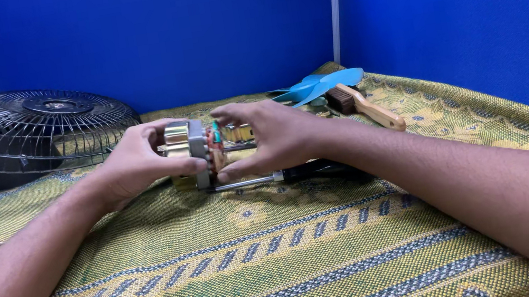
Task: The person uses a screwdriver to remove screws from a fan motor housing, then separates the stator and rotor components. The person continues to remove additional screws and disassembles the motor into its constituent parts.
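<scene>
Both hands meet near the middle of the worktop (282,264), which is covered by a woven cloth in yellow and green with blue-grey stripes. Between them is a small fan motor (197,144), a grey metal block with shiny brass-coloured parts and some red and green wiring.

The left hand (134,164) holds the motor from its left side; its grip is closed around the block, with the thumb lying across the front and the fingers behind. The right hand (273,133) holds the other end; its grip pinches the motor, the fingers curved over the top and the thumb pressing from below. The motor is just above the cloth; I cannot tell if it touches it.

Just under the right hand a screwdriver (262,179) lies on the cloth, its metal shaft pointing left and its dark handle partly hidden by the right forearm.

At the back left, 2 black wire fan guards (31,131) are stacked. Behind the right hand lie a blue fan blade (321,84) and a brush with a wooden handle (370,108). Blue walls (453,8) stand around the worktop.
</scene>
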